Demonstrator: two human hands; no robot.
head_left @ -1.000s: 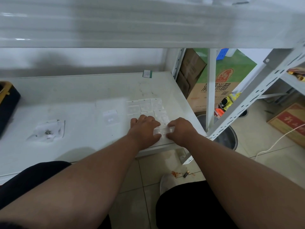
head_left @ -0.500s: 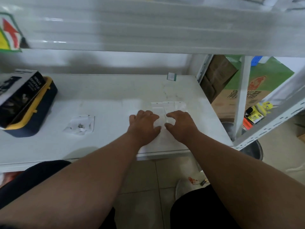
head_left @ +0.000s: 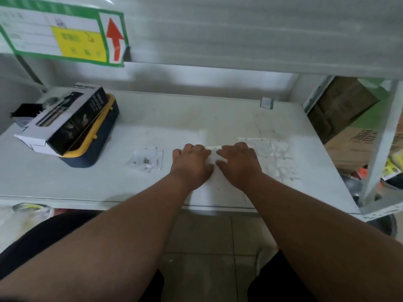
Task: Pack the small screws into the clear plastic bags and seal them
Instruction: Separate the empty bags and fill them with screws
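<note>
White metal shelving frames the workplace, and its pale shelf surface (head_left: 196, 118) serves as the table. At the centre both hands lie knuckles up on a small clear plastic bag (head_left: 213, 154): the left hand (head_left: 192, 162) covers its 9 o'clock side and the right hand (head_left: 238, 163) its 3 o'clock side, fingers curled down onto the top strip. I judge they are pressing the seal closed — the hard surface gives support for this. Whether the fingers pinch the bag or only press it, I cannot tell.

At 3 o'clock from the hands, flat rows of small clear bags (head_left: 275, 156) lie side by side, probably arranged so that finished ones stay in order. At 9 o'clock, just beside the left hand, an opened clear bag (head_left: 148, 160) holds a few small dark screws (head_left: 145, 161), near enough to take from. Further at 10 o'clock, a black-and-white cardboard box (head_left: 65, 119) rests on a yellow and dark blue case (head_left: 96, 147), well apart from the work.
</note>
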